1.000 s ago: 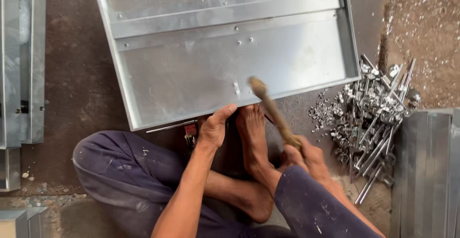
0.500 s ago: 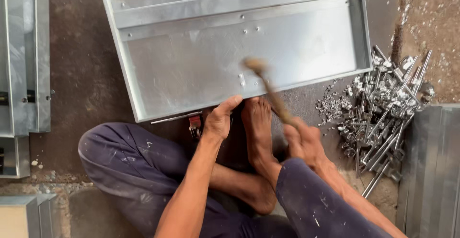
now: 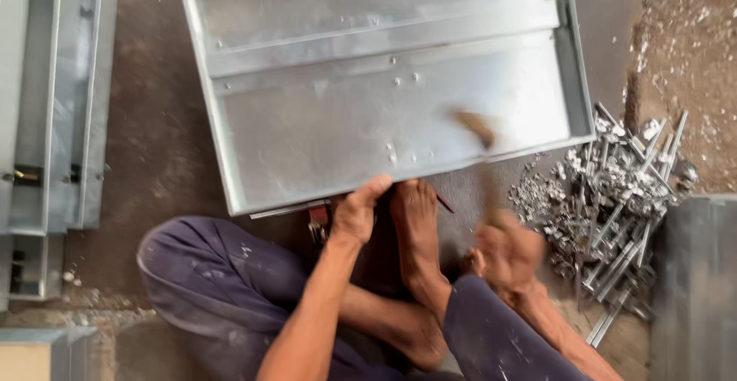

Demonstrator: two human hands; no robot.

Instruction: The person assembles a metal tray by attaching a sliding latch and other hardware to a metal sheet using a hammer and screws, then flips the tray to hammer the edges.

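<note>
A large grey sheet-metal tray (image 3: 322, 128) with riveted folds lies on the floor in front of me. My left hand (image 3: 357, 212) presses on its near rim, thumb over the edge, beside my bare foot (image 3: 414, 227), which also rests against the rim. My right hand (image 3: 503, 254) is blurred with motion and grips a wooden-handled hammer (image 3: 480, 131) raised over the tray's right part. A small red-handled tool (image 3: 318, 220) lies under the rim by my left hand.
A heap of metal bolts and small scraps (image 3: 614, 189) lies to the right. Folded metal channels (image 3: 54, 120) lie along the left edge, and another metal piece (image 3: 695, 289) sits at the lower right. The floor is bare dirt and concrete.
The hammer has swung to the right and is now blurred. My right hand has shifted right with it. My left hand and foot stay on the tray's rim.
</note>
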